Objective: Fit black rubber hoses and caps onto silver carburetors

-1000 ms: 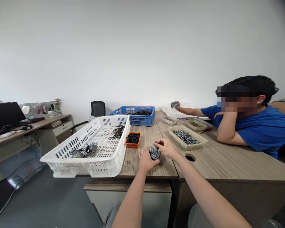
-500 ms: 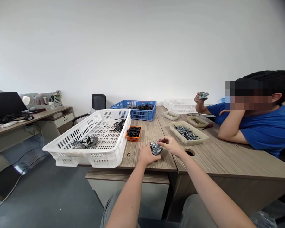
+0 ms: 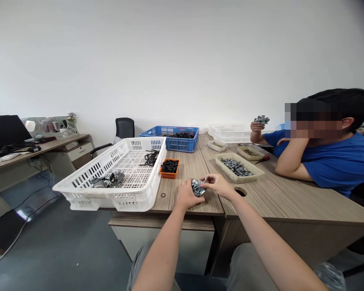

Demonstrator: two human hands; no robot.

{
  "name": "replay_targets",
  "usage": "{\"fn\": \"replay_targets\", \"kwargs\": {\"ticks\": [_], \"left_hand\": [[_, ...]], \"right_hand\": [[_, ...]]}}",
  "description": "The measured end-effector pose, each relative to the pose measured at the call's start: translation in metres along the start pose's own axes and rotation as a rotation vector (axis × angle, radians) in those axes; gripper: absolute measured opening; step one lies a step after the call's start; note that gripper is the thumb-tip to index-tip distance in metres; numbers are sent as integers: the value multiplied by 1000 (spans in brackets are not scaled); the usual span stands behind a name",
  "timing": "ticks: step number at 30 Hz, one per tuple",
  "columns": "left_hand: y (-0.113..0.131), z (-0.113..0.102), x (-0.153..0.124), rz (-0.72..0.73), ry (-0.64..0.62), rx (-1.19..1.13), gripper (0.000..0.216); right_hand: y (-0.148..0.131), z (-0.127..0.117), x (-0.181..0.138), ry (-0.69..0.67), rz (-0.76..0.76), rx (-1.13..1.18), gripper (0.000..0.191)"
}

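My left hand (image 3: 186, 195) is wrapped round a silvery metal carburetor (image 3: 197, 187), holding it just above the table. At its right side, my right hand (image 3: 216, 184) has thumb and forefinger closed on a small shiny metal piece (image 3: 204, 180), whose exact shape is too small to make out. That piece appears to touch the carburetor. A black rubber ring (image 3: 163, 195) lies on the wood left of my left hand. Beyond my hands stands an orange basket (image 3: 169, 176) of short black rubber pieces. A beige tray (image 3: 251, 178) to the right holds many small metal parts.
A white crate (image 3: 103, 202) with metal assemblies and black hoses overhangs the table's left side. Behind it are a blue crate (image 3: 182, 145) and another white crate (image 3: 230, 137). A co-worker (image 3: 327, 161) at right holds up a similar metal part. A round hole (image 3: 240, 192) pierces the table (image 3: 279, 202).
My right fingers have shifted slightly at the carburetor, and the small metal piece shows more clearly. The co-worker's raised part has turned and moved a little right. The view has shifted slightly.
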State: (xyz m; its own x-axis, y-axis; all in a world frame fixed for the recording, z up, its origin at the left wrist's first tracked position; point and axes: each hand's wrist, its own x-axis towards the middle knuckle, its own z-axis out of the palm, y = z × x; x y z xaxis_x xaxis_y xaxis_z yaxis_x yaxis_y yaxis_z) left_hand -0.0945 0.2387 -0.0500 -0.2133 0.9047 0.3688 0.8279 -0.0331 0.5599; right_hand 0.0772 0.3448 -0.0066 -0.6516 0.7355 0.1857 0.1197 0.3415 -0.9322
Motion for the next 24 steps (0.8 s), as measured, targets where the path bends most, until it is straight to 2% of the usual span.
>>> {"fn": "replay_targets", "kwargs": {"ticks": [4, 9, 12, 16, 18, 20, 24], "left_hand": [[2, 0, -3, 20, 38, 28, 77], [5, 2, -6, 33, 98, 89, 70], [6, 3, -8, 53, 122, 129, 59], [6, 6, -9, 92, 117, 182, 50], [5, 7, -9, 115, 101, 203, 49], [4, 8, -9, 136, 86, 220, 52], [3, 8, -9, 161, 64, 244, 59]], "right_hand": [[-8, 3, -12, 59, -30, -102, 51], [-9, 11, -33, 171, -186, -369, 37], [-2, 12, -42, 195, -196, -357, 33], [14, 12, -50, 205, -71, -253, 38], [23, 15, -53, 228, -62, -202, 39], [28, 18, -57, 262, -142, -191, 37], [27, 22, -66, 302, -402, -306, 26]]}}
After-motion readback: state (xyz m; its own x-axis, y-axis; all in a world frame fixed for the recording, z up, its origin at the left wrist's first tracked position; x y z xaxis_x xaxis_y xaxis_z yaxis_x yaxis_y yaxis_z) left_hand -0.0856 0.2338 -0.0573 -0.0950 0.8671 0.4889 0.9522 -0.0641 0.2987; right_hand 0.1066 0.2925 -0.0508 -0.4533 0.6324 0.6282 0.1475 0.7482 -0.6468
